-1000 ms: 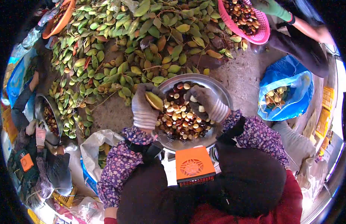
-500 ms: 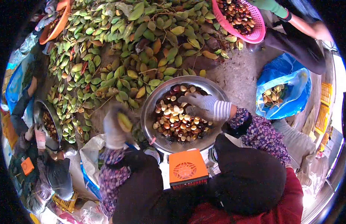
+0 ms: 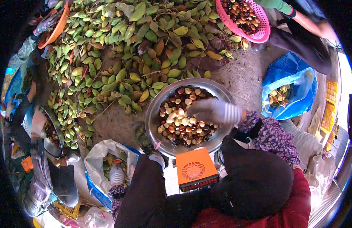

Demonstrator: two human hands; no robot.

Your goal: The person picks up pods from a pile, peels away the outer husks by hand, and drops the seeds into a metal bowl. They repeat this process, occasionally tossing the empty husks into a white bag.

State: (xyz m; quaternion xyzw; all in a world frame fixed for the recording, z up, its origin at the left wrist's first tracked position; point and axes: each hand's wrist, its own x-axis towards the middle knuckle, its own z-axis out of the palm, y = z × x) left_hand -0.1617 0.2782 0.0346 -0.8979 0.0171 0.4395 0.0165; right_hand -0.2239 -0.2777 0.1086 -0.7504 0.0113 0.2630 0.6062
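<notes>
A steel colander [image 3: 150,127] stands in front of my knees, with brown and cream seeds [image 3: 179,117] heaped inside. Over the right part of that heap is my right hand [image 3: 216,111] in a grey glove with a striped cuff. Motion smears its fingers, so I cannot see if they hold a seed. Down at my left, my left hand [image 3: 116,174], gloved alike, reaches into a white-lined bag [image 3: 94,155] that has leafy green and brown pieces in it. Its fingertips are hard to make out there.
Green pods [image 3: 122,76] cover the ground ahead. A pink basket [image 3: 262,36] of seeds is at the far right, beside a co-worker's green-gloved hand [image 3: 276,5]. A blue bag [image 3: 307,93] stands to the right. An orange box [image 3: 197,167] sits between my knees. Another worker's bowl [image 3: 59,129] is at left.
My left hand, which was beside the colander with a yellow-green pod, has dropped down and back into the white-lined bag. My right hand has shifted slightly right over the seeds.
</notes>
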